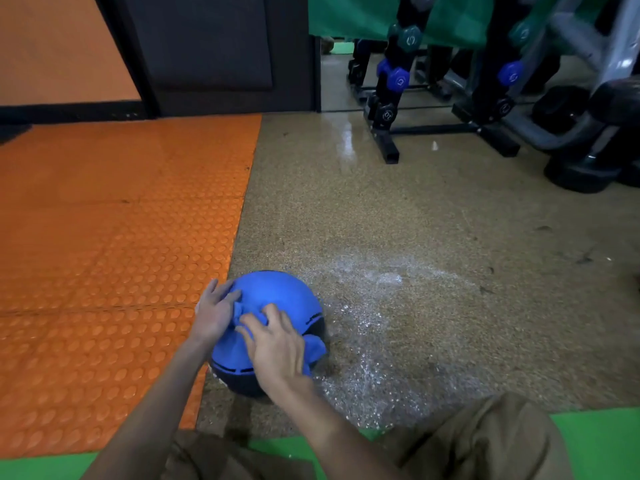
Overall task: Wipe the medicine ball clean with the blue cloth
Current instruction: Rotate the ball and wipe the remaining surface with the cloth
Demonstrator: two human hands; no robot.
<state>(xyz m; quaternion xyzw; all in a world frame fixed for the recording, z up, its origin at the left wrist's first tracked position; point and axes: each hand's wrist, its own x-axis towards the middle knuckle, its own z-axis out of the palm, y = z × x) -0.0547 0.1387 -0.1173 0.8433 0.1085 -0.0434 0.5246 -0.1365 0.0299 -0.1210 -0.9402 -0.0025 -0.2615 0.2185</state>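
The right hand (277,344) curls its fingers into the bunched blue fabric cloth (313,351) and presses it onto the top of the round blue-and-black rubber medicine ball (239,379), likely so it can scrub. The left hand (213,311) lies flat, fingers spread, against the ball's left side, probably to stop it rolling. The ball sits on the speckled brown floor (415,220) at the edge of the studded orange mat (121,237), beside a whitish glistening patch (381,282).

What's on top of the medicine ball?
A blue cloth draped over the round black medicine ball; left hand presses it, right hand grips a bunched fold. The ball's top under the cloth is hidden.
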